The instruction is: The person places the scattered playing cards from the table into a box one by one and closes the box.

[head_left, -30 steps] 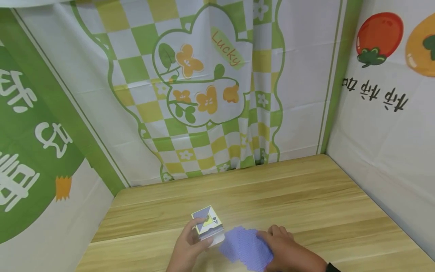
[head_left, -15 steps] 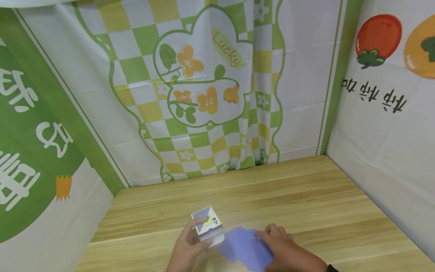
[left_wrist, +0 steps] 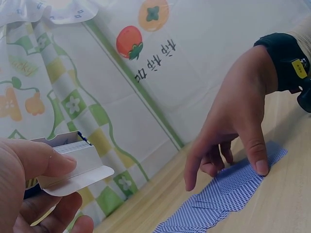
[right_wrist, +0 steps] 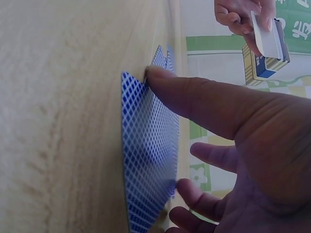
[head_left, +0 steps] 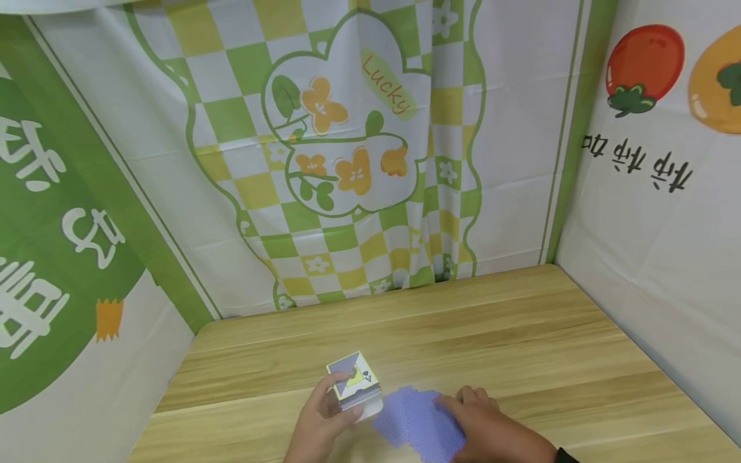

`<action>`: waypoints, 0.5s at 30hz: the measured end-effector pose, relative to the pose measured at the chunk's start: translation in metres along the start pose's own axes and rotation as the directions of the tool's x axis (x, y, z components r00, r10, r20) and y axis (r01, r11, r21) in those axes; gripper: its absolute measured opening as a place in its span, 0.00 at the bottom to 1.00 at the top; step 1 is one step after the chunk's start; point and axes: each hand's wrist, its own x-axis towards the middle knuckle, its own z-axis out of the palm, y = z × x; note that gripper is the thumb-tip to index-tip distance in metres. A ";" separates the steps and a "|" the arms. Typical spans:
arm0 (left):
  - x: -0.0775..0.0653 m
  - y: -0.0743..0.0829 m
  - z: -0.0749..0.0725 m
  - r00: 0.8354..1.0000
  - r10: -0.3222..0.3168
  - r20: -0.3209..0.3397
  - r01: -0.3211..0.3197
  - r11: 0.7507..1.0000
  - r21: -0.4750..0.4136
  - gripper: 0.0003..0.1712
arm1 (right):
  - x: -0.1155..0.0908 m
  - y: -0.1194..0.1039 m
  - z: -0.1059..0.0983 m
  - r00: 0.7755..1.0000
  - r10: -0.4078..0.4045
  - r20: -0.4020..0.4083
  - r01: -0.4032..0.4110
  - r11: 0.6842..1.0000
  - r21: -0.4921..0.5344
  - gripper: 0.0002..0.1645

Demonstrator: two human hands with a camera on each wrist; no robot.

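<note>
My left hand (head_left: 324,411) holds a card box (head_left: 354,381) with an ace printed on its front. In the left wrist view the box's white flap (left_wrist: 80,180) hangs open, and the edges of white cards show inside. Blue patterned playing cards (head_left: 405,415) lie face down and overlapping on the table, to the right of the box. My right hand (head_left: 483,421) is over their right end. In the left wrist view its thumb (left_wrist: 256,150) touches the cards while the index finger reaches past them; the other fingers bend loosely on the far side.
The wooden table (head_left: 492,328) reaches back to a green-and-yellow checked curtain (head_left: 341,238). A white printed cloth (head_left: 654,212) hangs along the right side. On the left hangs a green and white cloth (head_left: 58,257). A dark band (left_wrist: 272,53) circles the right wrist.
</note>
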 end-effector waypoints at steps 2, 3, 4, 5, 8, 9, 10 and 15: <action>0.000 0.000 0.000 1.000 -0.002 0.000 0.002 1.000 -0.002 0.37 | 0.000 0.000 -0.001 1.000 -0.007 -0.006 0.007 1.000 0.013 0.59; 0.000 0.000 0.000 1.000 -0.002 0.001 0.002 1.000 -0.002 0.37 | -0.001 0.000 -0.001 1.000 -0.014 -0.007 0.014 1.000 0.021 0.60; 0.000 0.000 0.000 1.000 -0.001 0.002 0.001 1.000 -0.004 0.37 | -0.001 -0.001 -0.001 1.000 -0.023 -0.009 0.023 0.999 0.030 0.60; 0.000 -0.001 0.000 1.000 0.000 0.002 0.000 1.000 -0.006 0.37 | -0.002 0.000 -0.002 0.999 -0.037 -0.011 0.037 0.999 0.039 0.60; 0.001 -0.001 0.001 1.000 0.002 0.004 -0.002 1.000 -0.007 0.36 | -0.003 0.001 -0.003 0.998 -0.069 -0.005 0.069 0.995 0.067 0.60; 0.001 -0.001 0.001 1.000 0.003 0.005 -0.003 1.000 -0.007 0.36 | -0.003 0.002 -0.004 0.997 -0.071 0.003 0.071 0.994 0.079 0.59; 0.001 -0.001 0.001 1.000 0.004 0.005 -0.004 1.000 -0.005 0.36 | -0.003 0.002 -0.004 0.997 -0.074 0.007 0.073 0.994 0.082 0.59; 0.001 0.000 0.002 1.000 0.008 0.006 -0.008 1.000 -0.002 0.37 | -0.003 0.003 -0.004 0.999 -0.048 0.018 0.047 0.998 0.032 0.56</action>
